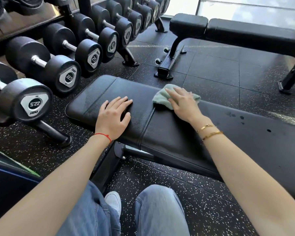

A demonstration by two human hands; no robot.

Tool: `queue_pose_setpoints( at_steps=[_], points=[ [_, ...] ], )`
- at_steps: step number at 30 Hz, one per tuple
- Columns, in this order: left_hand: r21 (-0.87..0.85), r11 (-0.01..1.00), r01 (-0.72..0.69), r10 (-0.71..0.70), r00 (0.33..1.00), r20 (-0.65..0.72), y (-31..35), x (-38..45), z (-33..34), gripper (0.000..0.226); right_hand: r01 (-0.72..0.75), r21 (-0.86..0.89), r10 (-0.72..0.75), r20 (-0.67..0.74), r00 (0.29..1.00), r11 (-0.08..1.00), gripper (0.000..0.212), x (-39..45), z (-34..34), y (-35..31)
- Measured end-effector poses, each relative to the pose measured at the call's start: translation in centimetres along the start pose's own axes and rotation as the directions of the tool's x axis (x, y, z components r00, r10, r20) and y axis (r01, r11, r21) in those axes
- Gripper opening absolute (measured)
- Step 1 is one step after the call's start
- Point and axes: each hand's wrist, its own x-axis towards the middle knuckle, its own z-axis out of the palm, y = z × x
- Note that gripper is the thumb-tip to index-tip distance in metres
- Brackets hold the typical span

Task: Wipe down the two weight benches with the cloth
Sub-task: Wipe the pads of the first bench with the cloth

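Observation:
A black padded weight bench (pixel 169 133) runs from centre left to the lower right, right in front of me. My left hand (pixel 115 116) lies flat on its seat pad with fingers spread and nothing in it. My right hand (pixel 184 103) presses a pale green cloth (pixel 162 97) onto the far edge of the bench, near the gap between seat pad and back pad. A few dark wet spots show on the back pad to the right. A second black bench (pixel 245 34) stands farther back at the upper right.
A rack of black dumbbells (pixel 65 72) lines the left side, close to the near bench's end. Speckled black rubber floor (pixel 220 72) lies between the two benches. My legs in blue jeans and a light shoe (pixel 113 200) are at the bottom.

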Motion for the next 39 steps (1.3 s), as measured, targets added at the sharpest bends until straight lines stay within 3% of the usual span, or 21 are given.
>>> queue_pose_setpoints(
  at_steps=[4, 7, 10, 13, 17, 19, 24, 28, 33, 35, 39],
  points=[
    [0.001, 1.0, 0.013, -0.013, 1.0, 0.012, 0.1, 0.1, -0.1, 0.054, 0.239, 0.069, -0.245, 0.084, 0.966, 0.969, 0.044, -5.8, 0.3, -2.4],
    [-0.019, 1.0, 0.006, -0.005, 0.999, 0.036, 0.2, 0.1, -0.3, 0.055, 0.326, 0.089, -0.335, 0.122, 0.934, 0.941, 0.045, -11.5, -1.3, -3.0],
    [-0.082, 0.996, 0.032, -0.025, 0.996, 0.083, 0.6, 0.2, -0.7, 0.055, 0.282, 0.08, -0.289, 0.088, 0.953, 0.956, 0.045, -14.2, -2.9, -1.1],
    [-0.144, 0.988, 0.054, -0.044, 0.997, 0.071, 2.2, 0.5, -0.7, 0.046, 0.086, 0.063, -0.087, 0.008, 0.996, 0.994, 0.045, -11.8, -3.6, 2.9],
    [-0.161, 0.987, 0.024, -0.013, 0.998, 0.065, 5.7, 0.7, -0.2, 0.044, -0.15, 0.001, 0.15, -0.06, 0.987, 0.989, 0.044, -5.8, -2.8, 4.6],
    [-0.153, 0.988, 0.033, -0.02, 0.996, 0.088, 7.4, 0.6, 0.3, 0.047, -0.117, 0.014, 0.118, -0.036, 0.992, 0.993, 0.043, -5.9, -1.9, 2.9],
    [-0.057, 0.997, 0.046, -0.038, 0.99, 0.135, 9.0, 0.0, 1.3, 0.053, 0.164, 0.038, -0.166, 0.058, 0.984, 0.986, 0.045, -14.4, -3.1, 0.6],
    [0.011, 1.0, 0.029, -0.03, 0.994, 0.102, 9.1, -0.3, 1.6, 0.062, 0.03, 0.036, -0.028, -0.053, 0.998, 0.999, 0.043, -17.1, -5.5, 4.7],
    [0.015, 0.999, 0.037, -0.038, 0.998, 0.046, 9.3, -0.3, 1.8, 0.059, -0.179, -0.047, 0.173, -0.11, 0.979, 0.983, 0.049, -8.5, -5.6, 9.0],
    [0.008, 0.999, 0.045, -0.045, 0.998, 0.036, 9.3, -0.3, 1.9, 0.058, -0.142, -0.033, 0.139, -0.089, 0.986, 0.989, 0.045, -6.5, -4.1, 6.8],
    [0.008, 0.999, 0.046, -0.046, 0.998, 0.035, 9.2, -0.4, 1.9, 0.058, 0.1, 0.054, -0.1, 0.0, 0.995, 0.993, 0.043, -10.0, -2.2, 2.0]
  ],
)
